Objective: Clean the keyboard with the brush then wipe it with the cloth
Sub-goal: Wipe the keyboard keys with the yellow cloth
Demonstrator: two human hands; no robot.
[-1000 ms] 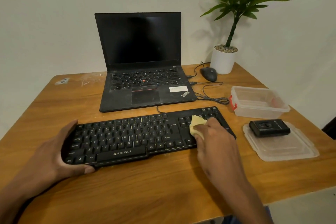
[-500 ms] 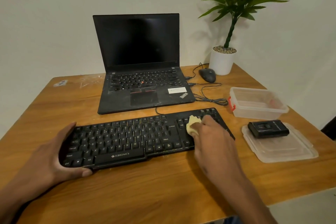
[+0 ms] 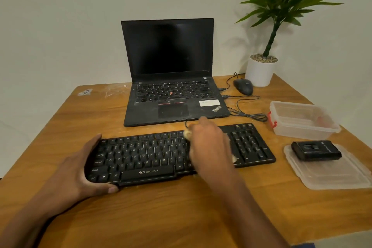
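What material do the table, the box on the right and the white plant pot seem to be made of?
Table: wood or wood-look laminate, by its orange-brown grain; smooth, slightly glossy.
Box: clear plastic, since the table shows through its walls; red clip on its side.
Plant pot: plain white and matte, perhaps ceramic or plastic; the look leaves it open.

The light is soft, dim and warm, leaving the wall point(image 3: 60, 16) a greyish green. The plant point(image 3: 289, 2) casts a faint, diffuse shadow on the wall to its left, which suggests light from the right. The laptop point(image 3: 171, 74) screen is dark with only a weak sheen. The right hand point(image 3: 207, 143) is smeared by motion blur, and the pale cloth point(image 3: 187, 134) under it is indistinct. The table point(image 3: 181, 207) edges splay outward with wide-angle distortion. Fine detail looks soft and compressed.
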